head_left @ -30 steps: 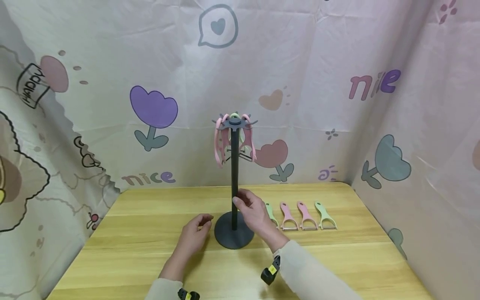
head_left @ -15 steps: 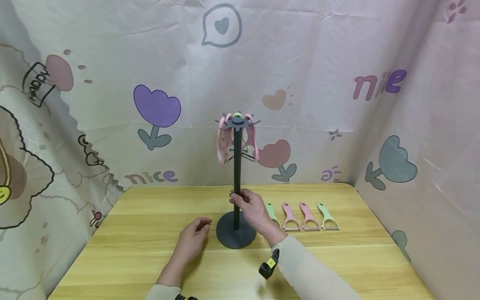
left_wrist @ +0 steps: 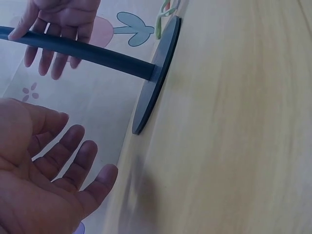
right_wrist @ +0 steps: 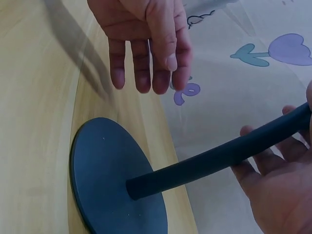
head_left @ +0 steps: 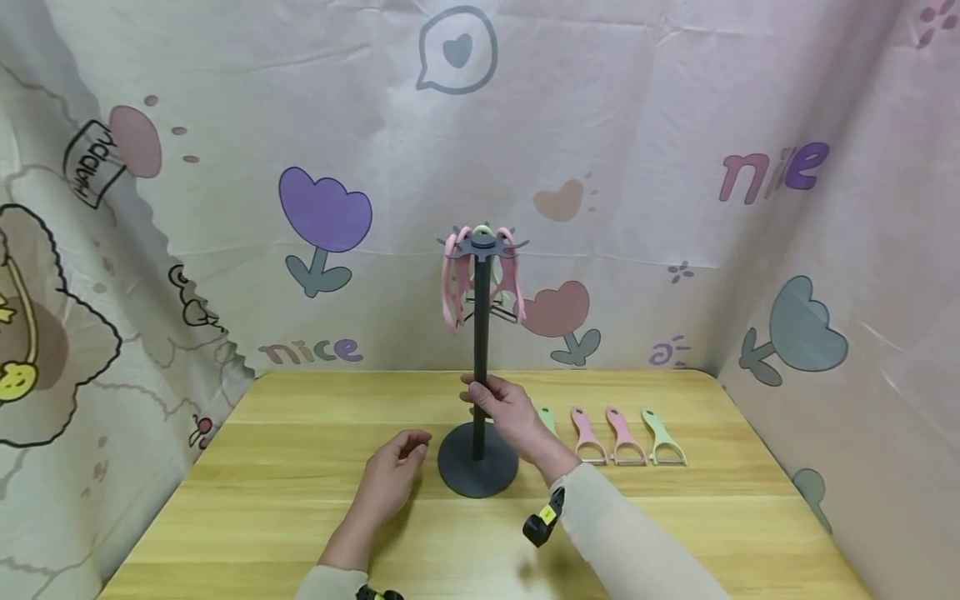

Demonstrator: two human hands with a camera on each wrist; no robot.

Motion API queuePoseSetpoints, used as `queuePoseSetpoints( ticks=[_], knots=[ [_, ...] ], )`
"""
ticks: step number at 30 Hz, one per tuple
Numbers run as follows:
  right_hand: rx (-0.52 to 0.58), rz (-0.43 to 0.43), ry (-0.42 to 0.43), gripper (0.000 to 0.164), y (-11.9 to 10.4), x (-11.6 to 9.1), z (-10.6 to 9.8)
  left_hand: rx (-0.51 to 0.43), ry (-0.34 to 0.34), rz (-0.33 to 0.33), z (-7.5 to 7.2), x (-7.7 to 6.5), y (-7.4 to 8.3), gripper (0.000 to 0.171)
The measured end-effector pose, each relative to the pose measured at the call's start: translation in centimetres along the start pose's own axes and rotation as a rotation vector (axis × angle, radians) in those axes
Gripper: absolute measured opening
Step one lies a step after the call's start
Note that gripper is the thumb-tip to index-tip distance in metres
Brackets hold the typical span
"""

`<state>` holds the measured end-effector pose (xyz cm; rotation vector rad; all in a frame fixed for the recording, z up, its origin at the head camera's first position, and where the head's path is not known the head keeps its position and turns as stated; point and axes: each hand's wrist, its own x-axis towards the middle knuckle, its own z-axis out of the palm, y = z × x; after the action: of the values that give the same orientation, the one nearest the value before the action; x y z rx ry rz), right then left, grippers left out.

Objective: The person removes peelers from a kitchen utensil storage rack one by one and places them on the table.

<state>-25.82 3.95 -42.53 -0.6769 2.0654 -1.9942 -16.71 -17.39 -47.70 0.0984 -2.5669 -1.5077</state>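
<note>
A dark rotating-hook utensil stand [head_left: 481,342] stands upright on the table. Its pole passes between the thumb and fingers of my right hand [head_left: 517,421], which holds it a little above the round base [head_left: 459,477]. In the right wrist view, the fingers lie behind the pole [right_wrist: 204,163]. Left of the base, my left hand [head_left: 392,473] is apart from it, its fingers loosely bent around nothing. Pink peelers [head_left: 447,287] and a green peeler [head_left: 482,229] hang from the top hooks; the pole partly hides some.
Right of the stand, a green peeler [head_left: 547,419], two pink peelers [head_left: 622,433] and another green peeler [head_left: 658,429] lie in a row on the wooden table [head_left: 300,467]. My right hand partly covers the nearest one. A printed cloth [head_left: 637,108] hangs behind and at both sides.
My right hand's fingers have come round behind the pole and now show on its left side. The left hand stays beside the base. The head view has turned slightly left.
</note>
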Motion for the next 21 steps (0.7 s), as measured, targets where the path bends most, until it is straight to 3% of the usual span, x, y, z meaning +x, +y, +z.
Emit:
queuePoseSetpoints(
  ticks=[5, 11, 21],
  knots=[
    [0.055, 0.027, -0.076, 0.048, 0.02, 0.17, -0.2, -0.012, -0.015, 0.002, -0.07, -0.07, 0.14, 0.023],
    [0.078, 0.02, -0.153, 0.04, 0.11, 0.3, -0.48, -0.016, -0.022, -0.008, -0.15, -0.12, 0.38, 0.023],
    [0.064, 0.002, -0.2, 0.044, 0.13, 0.47, -0.9, -0.013, -0.01, -0.009, -0.49, 0.08, 0.25, 0.023]
  ],
)
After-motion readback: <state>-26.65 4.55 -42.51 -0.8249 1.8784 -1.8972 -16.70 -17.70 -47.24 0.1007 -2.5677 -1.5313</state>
